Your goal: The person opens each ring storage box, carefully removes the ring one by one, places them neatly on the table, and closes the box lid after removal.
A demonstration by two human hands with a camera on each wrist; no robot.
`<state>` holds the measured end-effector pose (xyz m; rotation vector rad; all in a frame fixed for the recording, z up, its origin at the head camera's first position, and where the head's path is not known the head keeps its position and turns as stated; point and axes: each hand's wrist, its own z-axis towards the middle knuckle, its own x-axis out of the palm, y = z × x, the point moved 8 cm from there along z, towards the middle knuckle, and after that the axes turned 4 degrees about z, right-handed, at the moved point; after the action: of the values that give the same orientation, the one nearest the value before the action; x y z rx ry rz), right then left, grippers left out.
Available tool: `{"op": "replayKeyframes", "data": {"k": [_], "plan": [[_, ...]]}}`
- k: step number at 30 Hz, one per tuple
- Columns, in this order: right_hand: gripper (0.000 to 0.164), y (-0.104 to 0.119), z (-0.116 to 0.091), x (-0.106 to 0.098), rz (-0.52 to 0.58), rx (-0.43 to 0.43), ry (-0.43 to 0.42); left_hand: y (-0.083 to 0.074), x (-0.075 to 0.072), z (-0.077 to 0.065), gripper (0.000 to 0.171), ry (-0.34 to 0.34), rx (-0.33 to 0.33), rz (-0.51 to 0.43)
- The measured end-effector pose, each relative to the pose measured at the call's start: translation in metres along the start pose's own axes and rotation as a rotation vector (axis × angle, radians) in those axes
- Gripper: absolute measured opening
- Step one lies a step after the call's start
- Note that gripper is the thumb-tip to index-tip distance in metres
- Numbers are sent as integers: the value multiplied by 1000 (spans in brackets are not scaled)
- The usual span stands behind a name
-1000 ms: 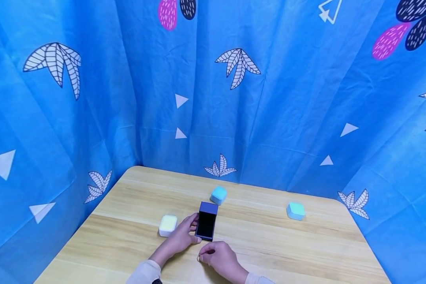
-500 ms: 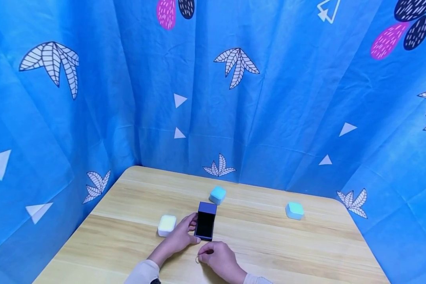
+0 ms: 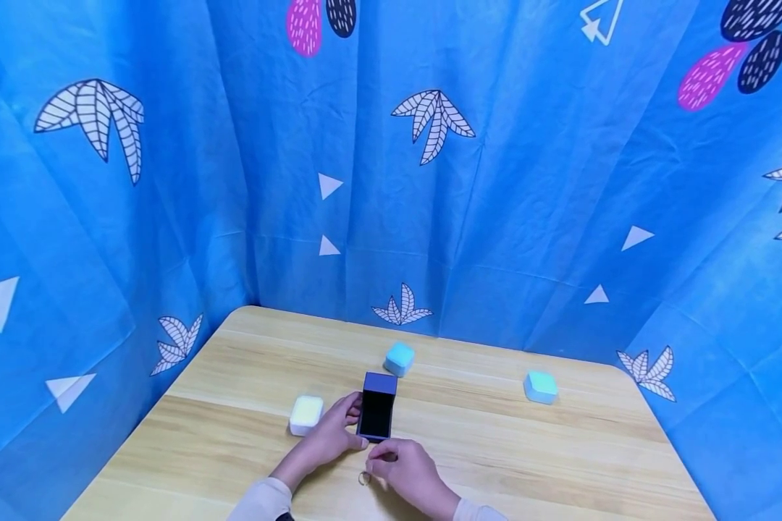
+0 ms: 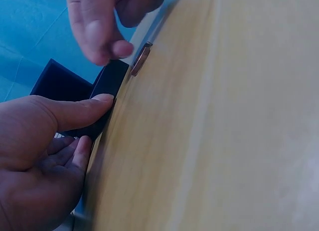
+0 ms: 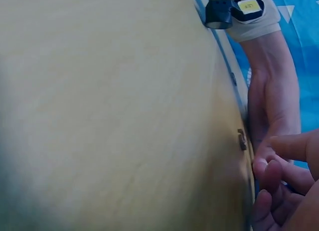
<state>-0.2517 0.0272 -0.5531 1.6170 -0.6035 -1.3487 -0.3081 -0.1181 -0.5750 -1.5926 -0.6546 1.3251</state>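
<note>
In the head view an open dark ring box (image 3: 376,416) stands on the table, its purple-blue lid raised and its inside black. My left hand (image 3: 331,435) grips the box from the left. In the left wrist view its thumb (image 4: 82,113) presses on the box's dark base (image 4: 110,81), with fingers below it. A thin gold-coloured ring (image 3: 363,478) lies on the wooden table in front of the box. My right hand (image 3: 412,472) is just right of the ring, fingers loosely bent. Both wrist views show a gap between these fingertips and the ring (image 5: 242,139).
A white box with a pale yellow top (image 3: 306,414) sits left of my left hand. One light-blue box (image 3: 400,359) stands behind the ring box, and a turquoise one (image 3: 541,387) is farther right. A blue patterned curtain (image 3: 495,181) borders the wooden table (image 3: 482,427).
My right fingers pinched the ring earlier. They have let go and shifted slightly up and right, and the ring now lies on the table. My left hand and the ring box have stayed put.
</note>
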Motion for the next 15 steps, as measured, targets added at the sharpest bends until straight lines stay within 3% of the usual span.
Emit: {"op": "replayKeyframes", "data": {"k": [15], "plan": [[18,31,22,-40,-68,-40,-119,0,1,1,89,14,12,8]]}}
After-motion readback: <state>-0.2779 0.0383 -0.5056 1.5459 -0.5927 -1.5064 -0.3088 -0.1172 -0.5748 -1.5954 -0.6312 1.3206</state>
